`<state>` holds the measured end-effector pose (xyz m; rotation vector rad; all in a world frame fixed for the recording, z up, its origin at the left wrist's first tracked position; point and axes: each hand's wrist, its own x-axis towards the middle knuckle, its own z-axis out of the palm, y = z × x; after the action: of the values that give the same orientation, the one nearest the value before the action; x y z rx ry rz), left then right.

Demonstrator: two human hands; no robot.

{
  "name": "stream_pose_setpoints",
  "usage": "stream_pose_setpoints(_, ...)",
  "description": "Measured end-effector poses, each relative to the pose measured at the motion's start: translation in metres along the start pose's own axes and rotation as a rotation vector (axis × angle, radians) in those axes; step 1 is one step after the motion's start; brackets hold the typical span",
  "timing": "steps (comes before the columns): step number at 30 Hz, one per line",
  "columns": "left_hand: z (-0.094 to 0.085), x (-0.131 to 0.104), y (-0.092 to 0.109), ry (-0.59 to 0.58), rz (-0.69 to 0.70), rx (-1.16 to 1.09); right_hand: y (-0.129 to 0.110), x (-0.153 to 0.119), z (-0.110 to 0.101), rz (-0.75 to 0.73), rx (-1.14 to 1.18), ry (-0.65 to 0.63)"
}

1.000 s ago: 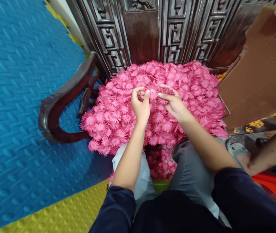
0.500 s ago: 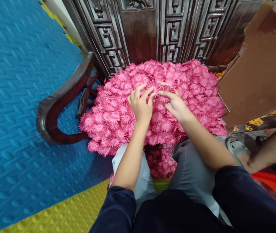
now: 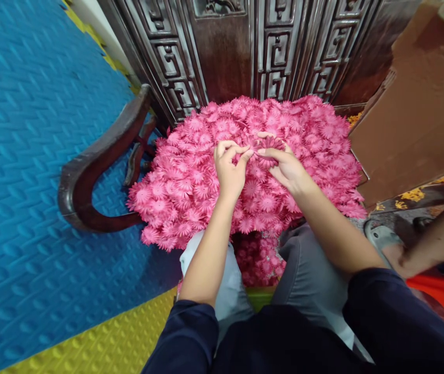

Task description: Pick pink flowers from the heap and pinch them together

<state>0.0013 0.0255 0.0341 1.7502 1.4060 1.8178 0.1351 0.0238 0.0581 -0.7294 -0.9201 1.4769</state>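
Observation:
A large heap of pink artificial flowers [image 3: 191, 182] with thin pointed petals lies in front of me. Over its middle, my left hand [image 3: 230, 169] is closed in a pinch, thumb against forefinger, at the edge of a pink petal layer. My right hand [image 3: 286, 165] grips a darker pink artificial flower [image 3: 271, 144] between thumb and fingers, right beside the left fingertips. Both hands meet at this spot, and the fingers partly cover what lies between them.
A curved dark wooden armrest [image 3: 77, 195] stands at the left over blue foam matting [image 3: 23, 171]. Carved wooden panels [image 3: 225, 62] rise behind the heap. Brown cardboard [image 3: 420, 114] leans at the right. Another person's foot in a grey sandal [image 3: 381, 234] is close by.
My left hand has shifted slightly right, and its spread fingers have drawn together into a pinch. The right hand has moved a little right and down, still gripping the flower.

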Motion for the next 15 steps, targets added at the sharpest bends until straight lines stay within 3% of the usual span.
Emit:
stream_pose_setpoints(8, -0.0005, 0.0009, 0.0029, -0.052, -0.020, -0.096, -0.0054, -0.0016, 0.0007, 0.039, 0.021, -0.030)
stream_pose_setpoints(15, -0.0038, 0.0028, 0.0074, -0.022, 0.007, -0.080, 0.0001, 0.0043, -0.0057, 0.079, 0.046, -0.069)
